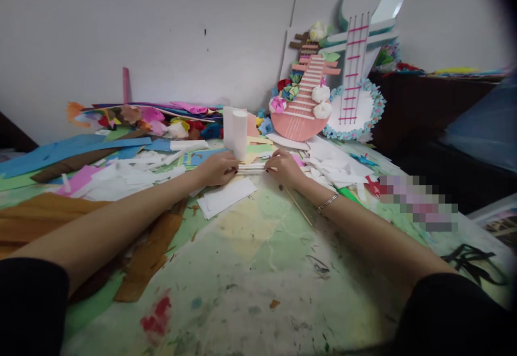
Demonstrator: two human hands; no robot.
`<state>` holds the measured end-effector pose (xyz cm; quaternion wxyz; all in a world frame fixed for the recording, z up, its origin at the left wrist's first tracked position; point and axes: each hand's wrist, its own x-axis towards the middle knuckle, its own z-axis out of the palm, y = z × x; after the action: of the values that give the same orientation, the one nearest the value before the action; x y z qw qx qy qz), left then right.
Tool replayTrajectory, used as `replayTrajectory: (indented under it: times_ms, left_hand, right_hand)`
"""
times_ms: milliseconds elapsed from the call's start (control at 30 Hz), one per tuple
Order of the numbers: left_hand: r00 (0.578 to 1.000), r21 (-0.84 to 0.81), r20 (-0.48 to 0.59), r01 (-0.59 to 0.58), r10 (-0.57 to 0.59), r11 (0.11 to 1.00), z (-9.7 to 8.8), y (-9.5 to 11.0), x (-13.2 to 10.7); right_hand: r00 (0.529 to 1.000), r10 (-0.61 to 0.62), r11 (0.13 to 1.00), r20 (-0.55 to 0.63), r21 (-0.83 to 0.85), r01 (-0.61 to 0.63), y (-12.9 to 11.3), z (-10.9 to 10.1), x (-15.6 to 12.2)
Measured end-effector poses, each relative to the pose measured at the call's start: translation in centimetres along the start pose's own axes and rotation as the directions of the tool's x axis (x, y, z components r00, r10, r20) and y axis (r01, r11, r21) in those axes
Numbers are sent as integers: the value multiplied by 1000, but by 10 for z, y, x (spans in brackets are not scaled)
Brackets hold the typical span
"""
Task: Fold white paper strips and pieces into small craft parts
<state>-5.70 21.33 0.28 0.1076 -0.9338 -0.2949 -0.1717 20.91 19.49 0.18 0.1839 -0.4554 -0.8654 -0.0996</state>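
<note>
A few thin white strips (252,168) lie crosswise between my two hands, near the middle of the worktable. My left hand (218,168) has its fingers closed at their left end. At the right end, my right hand (285,169) pinches them with thumb and fingertips. Whether the strips are paper or sticks I cannot tell. Just behind them stands an upright white roll (239,135). White paper pieces (228,197) lie in front of my left hand, and a thin wooden stick (298,206) slants out from under my right hand.
Paper-craft instruments, a pink one (301,124) and a white one with a blue flower rim (355,111), lean on the wall at the back right. Paper flowers (151,116), white scraps (125,175) and brown crepe paper (149,259) cover the left side. Black strips (474,262) lie far right.
</note>
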Motion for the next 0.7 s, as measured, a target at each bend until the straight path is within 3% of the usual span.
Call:
replayTrajectory:
  times_ms: [167, 300, 533, 700]
  left_hand:
    - [998, -98, -5, 54, -55, 994, 9, -6, -5]
    - [994, -133, -4, 103, -105, 986, 11, -11, 1]
    - [996, -126, 55, 78, -71, 989, 9, -19, 8]
    - [998, -55, 36, 56, -54, 997, 12, -17, 3]
  right_hand:
    - [998, -65, 989, 11, 137, 62, 6, 4, -5]
    - [999, 22, 981, 32, 194, -27, 10, 5, 1]
    - [996, 17, 980, 90, 196, -34, 12, 2, 11]
    - [995, -31, 985, 96, 173, 14, 12, 2, 13]
